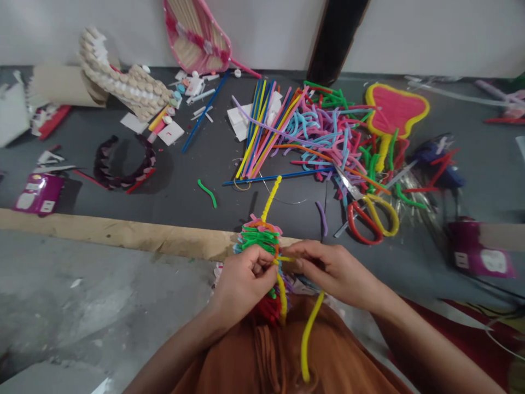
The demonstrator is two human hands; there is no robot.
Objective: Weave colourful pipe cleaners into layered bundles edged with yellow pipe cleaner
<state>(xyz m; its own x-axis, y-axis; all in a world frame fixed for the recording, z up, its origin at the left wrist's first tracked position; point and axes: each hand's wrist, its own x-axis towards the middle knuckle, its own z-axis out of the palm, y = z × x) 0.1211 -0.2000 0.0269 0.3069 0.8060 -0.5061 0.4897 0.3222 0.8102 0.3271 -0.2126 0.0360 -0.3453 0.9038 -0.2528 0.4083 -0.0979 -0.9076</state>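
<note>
My left hand (pixel 241 279) is closed around a bundle of coiled pipe cleaners (pixel 259 235), green on top with pink, orange and red loops, and a yellow stem sticks up from it. My right hand (pixel 332 271) pinches a yellow pipe cleaner (pixel 308 334) right beside the bundle; its free end hangs down over my orange clothing. Both hands meet just in front of a wooden strip (pixel 123 232) on the floor.
A heap of loose coloured pipe cleaners (pixel 315 131) lies ahead, with red and yellow handled scissors (pixel 369 216) by it. Further off are a pink heart shape (pixel 394 109), a dark ring (pixel 123 164), purple packets (pixel 39 194), and a stick fan (pixel 197 38).
</note>
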